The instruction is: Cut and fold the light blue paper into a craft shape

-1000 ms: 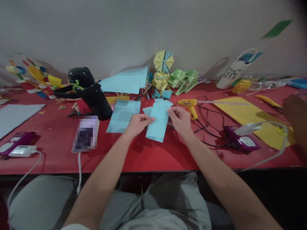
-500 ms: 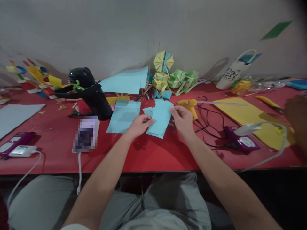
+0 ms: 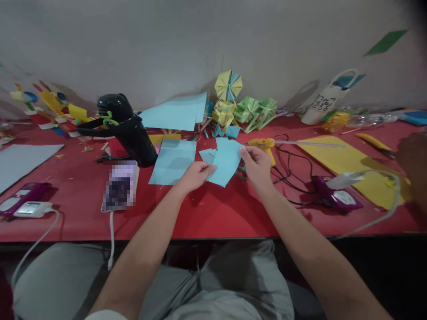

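A light blue piece of paper [image 3: 227, 162] is held tilted above the red table [image 3: 213, 218], one hand at each side. My left hand [image 3: 196, 174] pinches its lower left edge between thumb and fingers. At its right edge, my right hand [image 3: 255, 163] is closed in a pinch. Smaller blue paper pieces [image 3: 207, 155] show behind the held one, partly covered. A blue square sheet [image 3: 175, 161] with fold creases lies left of my left hand. Just beyond my right hand is a yellow glue gun [image 3: 263, 143], partly hidden by it.
A black tumbler [image 3: 138, 142] and a phone [image 3: 120, 186] are at left. Folded paper ornaments [image 3: 228, 100] stand against the wall. Cords run to a purple power strip [image 3: 336, 193] beside yellow paper [image 3: 353, 164]. Another person's blurred hand [image 3: 412, 164] is at the far right.
The held blue paper has tilted, and its lower edge has risen slightly. My right hand has shifted a little to the right; both hands keep their pinch.
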Action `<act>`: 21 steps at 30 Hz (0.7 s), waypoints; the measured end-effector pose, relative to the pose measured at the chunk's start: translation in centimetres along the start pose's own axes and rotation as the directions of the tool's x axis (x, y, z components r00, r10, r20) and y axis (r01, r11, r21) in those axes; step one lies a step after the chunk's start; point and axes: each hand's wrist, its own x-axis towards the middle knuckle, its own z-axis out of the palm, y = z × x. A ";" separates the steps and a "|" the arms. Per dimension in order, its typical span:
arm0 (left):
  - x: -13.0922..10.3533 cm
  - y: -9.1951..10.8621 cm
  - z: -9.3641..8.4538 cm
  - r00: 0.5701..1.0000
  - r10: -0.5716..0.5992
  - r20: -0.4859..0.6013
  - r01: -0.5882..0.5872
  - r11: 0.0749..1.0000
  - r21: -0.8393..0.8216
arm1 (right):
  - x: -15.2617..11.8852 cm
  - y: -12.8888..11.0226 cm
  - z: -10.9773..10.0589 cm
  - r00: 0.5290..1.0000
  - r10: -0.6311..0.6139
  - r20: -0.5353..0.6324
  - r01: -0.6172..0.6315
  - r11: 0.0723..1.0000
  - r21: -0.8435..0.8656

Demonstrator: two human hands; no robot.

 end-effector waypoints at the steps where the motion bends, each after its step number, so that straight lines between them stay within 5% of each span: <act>1: 0.0 0.1 0.0 1.000 0.003 -0.005 -0.003 1.000 -0.011 | 0.0 0.0 0.0 1.000 0.005 -0.008 -0.005 1.000 0.007; 7: 0.0 -0.1 -0.1 0.994 0.103 0.020 -0.103 0.995 -0.005 | 0.3 0.2 -0.3 0.999 -0.034 -0.041 0.035 0.999 0.011; 14: 0.1 0.0 -0.1 0.999 0.033 0.034 -0.034 0.999 0.035 | 0.4 -0.1 -0.5 0.997 -0.056 -0.051 0.056 0.998 0.003; 21: 0.1 0.4 -0.2 0.996 0.087 -0.001 -0.086 0.988 0.126 | 0.4 -0.2 -0.5 0.995 -0.071 -0.070 0.070 0.997 -0.029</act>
